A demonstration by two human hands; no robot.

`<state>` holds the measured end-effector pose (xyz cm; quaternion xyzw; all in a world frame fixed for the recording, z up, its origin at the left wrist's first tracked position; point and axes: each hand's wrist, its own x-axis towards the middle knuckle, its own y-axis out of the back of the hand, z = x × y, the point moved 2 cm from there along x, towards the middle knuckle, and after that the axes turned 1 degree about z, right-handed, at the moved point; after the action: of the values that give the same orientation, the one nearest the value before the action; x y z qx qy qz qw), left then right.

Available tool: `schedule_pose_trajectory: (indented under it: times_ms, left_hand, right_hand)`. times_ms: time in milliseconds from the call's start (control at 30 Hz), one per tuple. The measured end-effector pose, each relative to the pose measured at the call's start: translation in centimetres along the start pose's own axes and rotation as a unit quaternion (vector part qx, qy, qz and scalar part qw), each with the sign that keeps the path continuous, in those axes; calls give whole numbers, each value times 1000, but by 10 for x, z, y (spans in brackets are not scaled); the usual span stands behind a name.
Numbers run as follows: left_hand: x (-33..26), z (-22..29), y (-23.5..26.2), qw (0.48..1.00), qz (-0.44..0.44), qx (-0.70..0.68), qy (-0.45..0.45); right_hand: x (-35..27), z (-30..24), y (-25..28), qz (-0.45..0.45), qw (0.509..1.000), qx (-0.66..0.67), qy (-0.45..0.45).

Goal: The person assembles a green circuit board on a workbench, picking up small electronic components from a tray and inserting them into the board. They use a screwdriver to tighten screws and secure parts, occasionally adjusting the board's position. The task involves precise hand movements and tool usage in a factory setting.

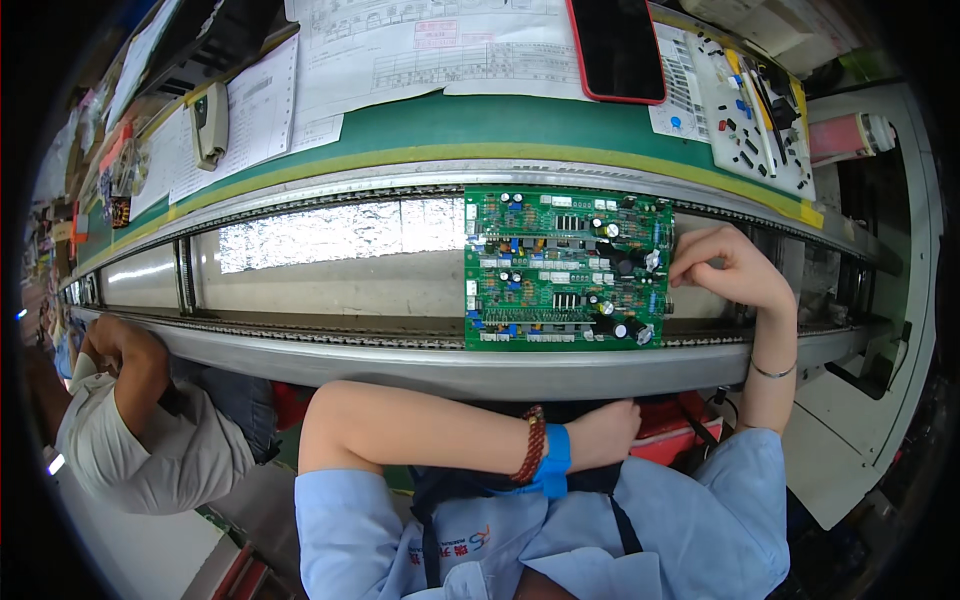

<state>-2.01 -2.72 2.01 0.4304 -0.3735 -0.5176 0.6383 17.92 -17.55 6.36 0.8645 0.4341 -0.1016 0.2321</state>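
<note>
A green circuit board panel (560, 258), crowded with connectors, capacitors and other small parts, lies across the two rails of the conveyor. At its right edge, my right hand (730, 265) has its fingers bent inward, thumb and fingertips pinched against the board's rim. The fingertips are partly hidden by the tall parts there. My left hand (606, 435) is curled into a fist close to my body, below the front rail, and nothing shows in it. A blue wrist strap (552, 462) and a red braided bracelet (531, 445) are on that arm.
Beyond the conveyor's front rail (400, 372) and back rail, a green bench (480, 125) holds drawing sheets (400, 50), a red-edged phone (617, 50), a grey handheld device (210, 125) and a white tray (730, 125) of loose components. Another person (160, 430) sits at the left.
</note>
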Motion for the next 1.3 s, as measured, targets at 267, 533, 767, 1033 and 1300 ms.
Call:
schedule_pose_trajectory:
  times_ms: [267,533,767,1033,1300]
  left_hand:
    - [-82,-49,117,923,340,-88,159]
    - [-112,-68,111,867,289,-108,391]
    - [-100,-71,110,882,281,-75,371]
    - [-102,-75,111,877,297,-64,372]
    - [-147,-118,169,815,452,64,357]
  right_hand:
    - [0,-2,0,2,1000,-4,23]
    - [-1,0,-2,12,1000,4,20]
    - [-1,0,-1,11,1000,-3,14]
    - [1,-2,-1,15,999,-29,28]
    - [-2,-5,-1,23,999,-26,-3]
